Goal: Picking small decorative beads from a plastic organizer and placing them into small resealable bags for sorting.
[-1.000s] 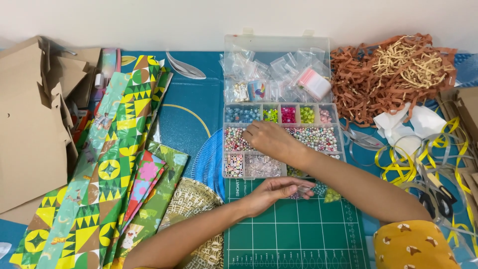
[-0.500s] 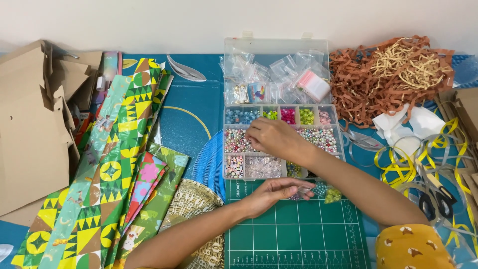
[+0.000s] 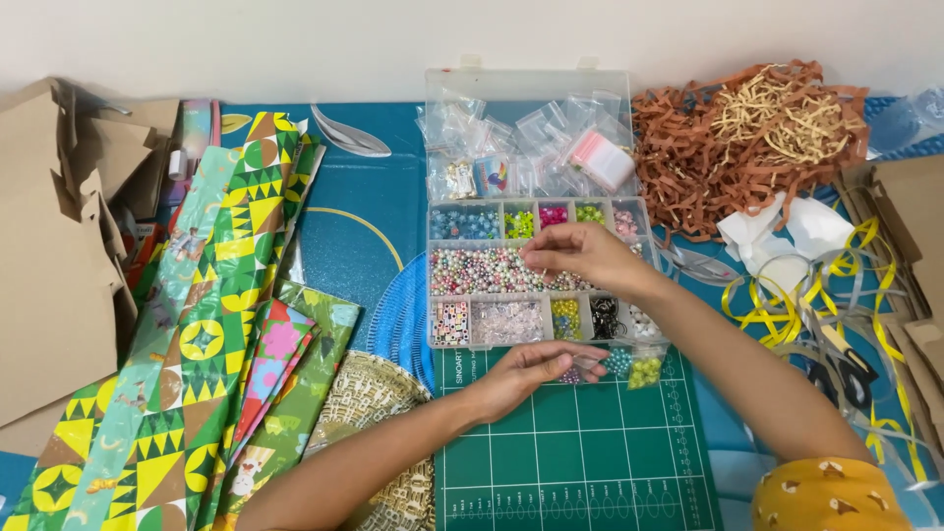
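While my right hand (image 3: 588,258) reaches across the clear bead organiser (image 3: 536,275), its fingertips are pinched together over the long middle compartment of pastel pearl beads (image 3: 482,269). Thumb and forefinger are nearly closed on each other at the hand's left end, right above the beads, but whatever sits between them is too small for me to make out, so I cannot tell whether I have a bead there. The rest of that hand's fingers curl loosely over the compartment's right part.

My left hand (image 3: 526,369) lies nearer to me, on the green cutting mat (image 3: 575,462), just below the organiser's front wall. Its fingers are stretched out flat and slightly cupped toward the right, not gripping anything that I can see. Just beside those fingertips sits a small cluster of loose beads (image 3: 629,368), teal and yellow-green, on the mat's upper edge.

The organiser's lid stands open at the far side, with small clear plastic bags (image 3: 531,147) lying on it. To the left of the box are folded sheets of patterned wrapping paper (image 3: 211,324), with brown cardboard pieces (image 3: 54,256) beyond them. A woven mat (image 3: 379,413) shows under my left forearm. To the right, well apart from both hands, lie a heap of brown shredded paper (image 3: 747,138) and tangled yellow ribbon (image 3: 836,295).
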